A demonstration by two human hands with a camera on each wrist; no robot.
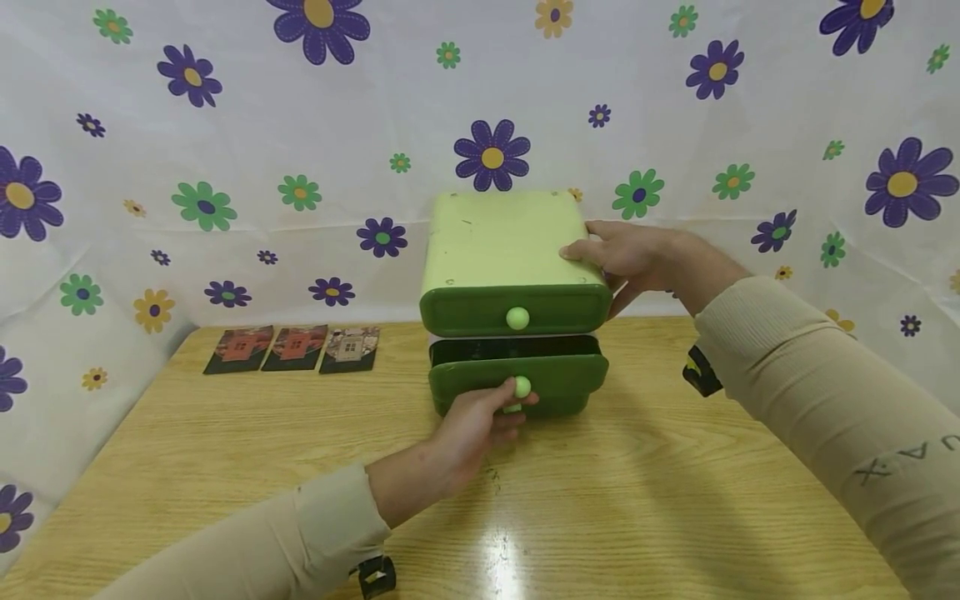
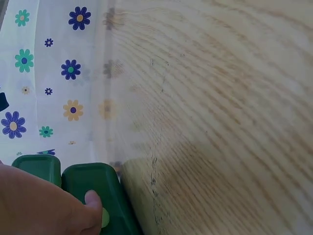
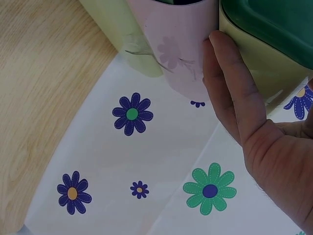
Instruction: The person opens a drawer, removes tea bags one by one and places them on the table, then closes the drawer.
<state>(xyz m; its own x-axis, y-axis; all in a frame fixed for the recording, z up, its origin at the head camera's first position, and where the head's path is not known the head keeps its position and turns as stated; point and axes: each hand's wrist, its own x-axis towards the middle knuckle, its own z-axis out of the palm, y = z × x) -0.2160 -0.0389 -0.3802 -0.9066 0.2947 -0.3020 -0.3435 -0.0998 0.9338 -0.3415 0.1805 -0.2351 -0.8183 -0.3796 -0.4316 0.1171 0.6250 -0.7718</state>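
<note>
A small drawer cabinet [image 1: 501,242] with a pale green top stands at the back middle of the wooden table [image 1: 637,500]. Its dark green upper drawer [image 1: 480,310] is closed. The lower drawer [image 1: 558,375] is pulled out a little, with a dark gap above its front. My left hand [image 1: 516,402] pinches that drawer's light green knob [image 1: 522,386]; the left wrist view shows the thumb [image 2: 93,200] on the knob [image 2: 105,218]. My right hand [image 1: 618,258] rests on the cabinet's top right corner, thumb on top. In the right wrist view its straight fingers [image 3: 230,83] lie against the side wall [image 3: 254,61].
Three dark picture cards [image 1: 297,347] lie in a row at the back left of the table. A white cloth with purple and green flowers [image 1: 225,167] hangs behind and at both sides. Bare wood stretches in front of the cabinet.
</note>
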